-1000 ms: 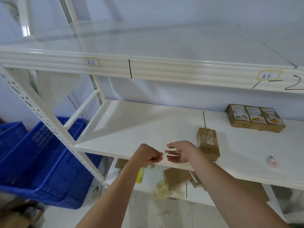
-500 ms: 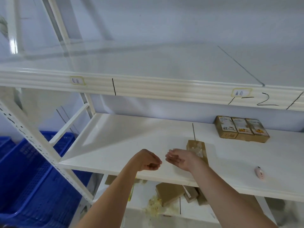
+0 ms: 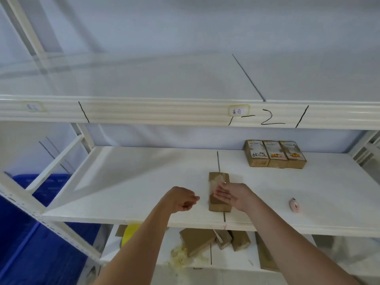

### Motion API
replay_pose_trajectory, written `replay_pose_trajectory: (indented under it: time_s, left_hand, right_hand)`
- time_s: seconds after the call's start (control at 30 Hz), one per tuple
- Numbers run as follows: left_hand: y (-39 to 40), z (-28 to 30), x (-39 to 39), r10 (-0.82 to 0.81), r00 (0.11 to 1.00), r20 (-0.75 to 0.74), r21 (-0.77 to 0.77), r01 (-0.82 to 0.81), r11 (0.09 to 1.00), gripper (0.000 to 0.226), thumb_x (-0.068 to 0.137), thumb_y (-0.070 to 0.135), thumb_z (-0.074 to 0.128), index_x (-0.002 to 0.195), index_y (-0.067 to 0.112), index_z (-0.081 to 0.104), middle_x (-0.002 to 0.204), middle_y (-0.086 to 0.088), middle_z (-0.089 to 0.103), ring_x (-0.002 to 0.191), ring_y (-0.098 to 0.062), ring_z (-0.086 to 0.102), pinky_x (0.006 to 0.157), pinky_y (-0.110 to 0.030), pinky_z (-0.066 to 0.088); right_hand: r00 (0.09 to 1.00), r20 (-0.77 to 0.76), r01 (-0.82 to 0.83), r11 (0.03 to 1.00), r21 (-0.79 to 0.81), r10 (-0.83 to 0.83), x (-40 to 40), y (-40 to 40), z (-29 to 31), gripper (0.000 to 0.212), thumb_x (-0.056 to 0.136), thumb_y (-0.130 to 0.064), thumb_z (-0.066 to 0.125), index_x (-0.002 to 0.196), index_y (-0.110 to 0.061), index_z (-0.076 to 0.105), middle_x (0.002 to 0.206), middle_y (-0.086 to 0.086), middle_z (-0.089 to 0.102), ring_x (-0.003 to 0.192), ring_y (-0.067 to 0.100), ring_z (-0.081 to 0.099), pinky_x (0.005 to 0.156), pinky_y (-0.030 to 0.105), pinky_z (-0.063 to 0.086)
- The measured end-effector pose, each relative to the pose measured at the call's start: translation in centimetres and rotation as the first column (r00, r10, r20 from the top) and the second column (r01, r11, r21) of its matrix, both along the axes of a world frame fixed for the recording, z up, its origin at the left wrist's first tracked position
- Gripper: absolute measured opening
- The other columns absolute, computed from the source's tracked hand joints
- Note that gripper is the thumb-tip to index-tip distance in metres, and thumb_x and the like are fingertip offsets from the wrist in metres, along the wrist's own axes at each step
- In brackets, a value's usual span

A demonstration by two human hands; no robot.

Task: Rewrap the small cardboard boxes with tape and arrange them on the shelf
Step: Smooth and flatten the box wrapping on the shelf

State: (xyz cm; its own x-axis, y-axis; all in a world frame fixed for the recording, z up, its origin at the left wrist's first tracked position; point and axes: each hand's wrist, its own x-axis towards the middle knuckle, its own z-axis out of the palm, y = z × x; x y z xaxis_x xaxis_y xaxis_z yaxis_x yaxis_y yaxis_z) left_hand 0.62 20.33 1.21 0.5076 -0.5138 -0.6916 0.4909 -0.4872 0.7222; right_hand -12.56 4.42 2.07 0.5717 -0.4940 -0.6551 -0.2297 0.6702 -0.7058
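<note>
Cardboard box [image 3: 218, 204], glossy tape, white shelf [image 3: 127, 182]

One brown cardboard box [image 3: 218, 192], tape-glossed on top, is laid flat near the shelf [image 3: 133, 182] front; three labelled boxes [image 3: 274, 154] are ranged touching at the back.

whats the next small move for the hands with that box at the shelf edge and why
Probably press the right hand flat along the cardboard box to smooth its shiny tape: that hand's straight fingers lie on the box, while the left hand hovers curled beside it.
</note>
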Motion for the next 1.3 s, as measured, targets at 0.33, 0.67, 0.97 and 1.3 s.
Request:
replay_pose_trajectory:
  time_s: [0.33, 0.67, 0.97, 1.3]
  left_hand:
    - [-3.6, -0.3, -2.3, -0.007, 0.999, 0.052, 0.098, 0.002, 0.995, 0.018, 0.082, 0.007, 0.083, 0.093, -0.001, 0.071, 0.098, -0.013, 0.075, 0.087, -0.025, 0.070, 0.079, -0.033, 0.059]
    - [-4.9, -1.4, -2.0, 0.209, 0.973, 0.096, -0.013, -0.209, 0.978, 0.024, 0.080, 0.003, 0.083, 0.099, -0.006, 0.072, 0.093, -0.018, 0.073, 0.081, -0.026, 0.071, 0.085, -0.038, 0.061]
    - [-7.0, -2.1, 0.5, 0.220, 0.976, 0.008, -0.047, -0.219, 0.975, 0.026, 0.079, 0.005, 0.084, 0.100, -0.005, 0.072, 0.086, -0.016, 0.075, 0.074, -0.026, 0.069, 0.075, -0.033, 0.059]
    - [-8.1, -4.4, 1.8, 0.218, 0.972, 0.089, 0.027, -0.221, 0.975, 0.021, 0.074, 0.008, 0.088, 0.084, -0.001, 0.072, 0.088, -0.017, 0.075, 0.071, -0.024, 0.070, 0.077, -0.035, 0.063]
  right_hand:
    - [0.997, -0.018, -0.078, 0.985, -0.156, 0.077, -3.8, -4.0, -1.2, 0.018, 0.091, 0.001, 0.069, 0.106, 0.009, 0.065, 0.099, 0.026, 0.074, 0.091, 0.035, 0.074, 0.072, 0.038, 0.062]
    - [0.994, -0.108, -0.050, 0.982, -0.181, 0.031, -3.2, -5.8, -1.9, 0.021, 0.088, -0.005, 0.075, 0.107, 0.000, 0.067, 0.107, 0.020, 0.068, 0.092, 0.037, 0.071, 0.077, 0.045, 0.062]
    - [0.993, -0.096, 0.056, 0.992, -0.111, -0.067, -1.9, -6.8, -1.8, 0.020, 0.086, 0.001, 0.075, 0.103, 0.008, 0.065, 0.092, 0.019, 0.067, 0.083, 0.030, 0.067, 0.077, 0.041, 0.062]
    - [0.970, -0.207, 0.067, 0.959, -0.275, -0.127, -1.3, -6.8, -4.1, 0.016, 0.086, 0.004, 0.074, 0.100, 0.010, 0.068, 0.091, 0.022, 0.073, 0.079, 0.029, 0.072, 0.065, 0.033, 0.061]
